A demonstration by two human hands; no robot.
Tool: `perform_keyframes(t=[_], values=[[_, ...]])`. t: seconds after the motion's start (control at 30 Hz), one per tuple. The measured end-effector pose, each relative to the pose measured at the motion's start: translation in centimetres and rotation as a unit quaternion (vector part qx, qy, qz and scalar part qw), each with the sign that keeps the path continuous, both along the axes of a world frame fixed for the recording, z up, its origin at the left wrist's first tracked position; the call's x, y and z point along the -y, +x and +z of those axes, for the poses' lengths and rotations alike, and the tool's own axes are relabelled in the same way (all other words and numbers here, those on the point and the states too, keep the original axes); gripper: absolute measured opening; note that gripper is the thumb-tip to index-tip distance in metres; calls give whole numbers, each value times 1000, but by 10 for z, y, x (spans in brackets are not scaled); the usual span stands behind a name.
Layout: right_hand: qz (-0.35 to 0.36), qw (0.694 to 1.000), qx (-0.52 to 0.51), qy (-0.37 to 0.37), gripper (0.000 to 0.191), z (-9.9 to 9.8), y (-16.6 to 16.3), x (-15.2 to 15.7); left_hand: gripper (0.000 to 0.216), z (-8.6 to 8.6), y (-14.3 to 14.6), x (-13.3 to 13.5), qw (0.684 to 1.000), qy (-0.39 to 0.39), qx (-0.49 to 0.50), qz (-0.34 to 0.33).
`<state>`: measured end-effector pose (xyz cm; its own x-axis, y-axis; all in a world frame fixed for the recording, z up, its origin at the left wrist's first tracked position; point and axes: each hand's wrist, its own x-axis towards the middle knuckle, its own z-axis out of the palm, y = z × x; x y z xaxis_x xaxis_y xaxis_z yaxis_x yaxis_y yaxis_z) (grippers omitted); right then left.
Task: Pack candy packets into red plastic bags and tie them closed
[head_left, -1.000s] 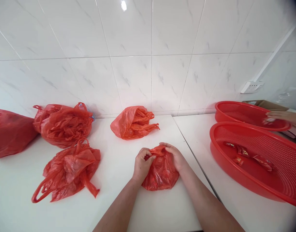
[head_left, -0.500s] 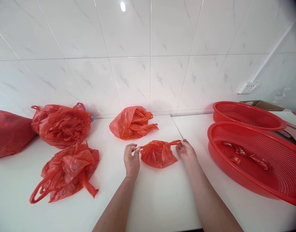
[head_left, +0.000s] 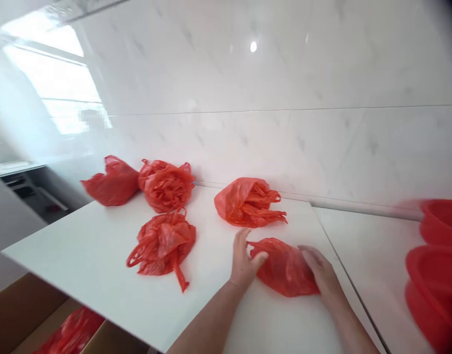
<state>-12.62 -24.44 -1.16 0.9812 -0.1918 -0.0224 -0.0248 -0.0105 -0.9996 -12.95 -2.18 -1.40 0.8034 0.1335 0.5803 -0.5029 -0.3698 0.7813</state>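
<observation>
A small red plastic bag (head_left: 287,273) lies on the white table between my two hands. My left hand (head_left: 244,265) is at its left end, thumb and fingers spread apart, the thumb touching the bag beside a short handle end. Against the bag's right side rests my right hand (head_left: 324,275), its fingers stretched along the plastic; its thumb is hidden. Just behind lies another red plastic bag (head_left: 244,201) with its handles pointing right. To the left sits a knotted red plastic bag (head_left: 165,246) with loose handles. What the bags contain cannot be seen.
Two more red bags, a crumpled one (head_left: 167,187) and a smoother one (head_left: 113,184), stand near the tiled wall. Red plastic baskets (head_left: 436,290) are at the right edge. Below the table's left edge is a cardboard box (head_left: 30,305) with red plastic inside.
The view has swung left, bringing the window, table edge and cardboard box into sight. My hands have let go of the bag's stretched handles and moved to its sides.
</observation>
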Motion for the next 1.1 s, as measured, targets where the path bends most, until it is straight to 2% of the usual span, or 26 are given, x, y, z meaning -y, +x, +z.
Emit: perform_keyframes(t=[0.07,0.13,0.17,0.23,0.3,0.37,0.4,0.5,0.63,0.77,0.87,0.97,1.03,1.1], values=[[105,989,17,-103,37,1,-6,-21,90,0,-6,6,994,63,-17,-85],[182,970,25,-157,35,1,-11,-37,97,2,-11,12,982,118,-45,-143],[195,966,26,-169,35,0,-12,-41,95,3,-12,14,977,134,-58,-154],[172,971,27,-164,37,-4,-11,-41,81,5,-11,16,972,158,-83,-155],[117,986,14,-119,44,-7,-5,-32,53,9,-8,14,967,183,-106,-140],[79,996,-13,-36,54,-11,3,-21,28,16,-8,6,963,207,-130,-111],[73,997,-27,6,57,-12,7,-16,21,20,-10,-1,964,210,-140,-89],[80,993,-56,64,58,-13,12,-9,21,40,-23,-31,968,197,-155,-6],[83,994,-75,-1,58,-13,11,-12,20,66,-47,-83,963,190,-151,120],[84,992,-74,-60,59,-12,9,-18,19,70,-61,-120,948,194,-174,181],[83,991,-75,-70,57,-9,8,-21,38,62,-66,-133,924,245,-148,252],[79,992,-74,-72,55,-7,7,-22,73,61,-66,-146,871,314,-116,359],[80,991,-75,-75,55,-8,7,-21,87,66,-62,-160,850,331,-132,389],[80,991,-79,-79,56,-11,9,-19,96,72,-55,-177,843,330,-169,391]])
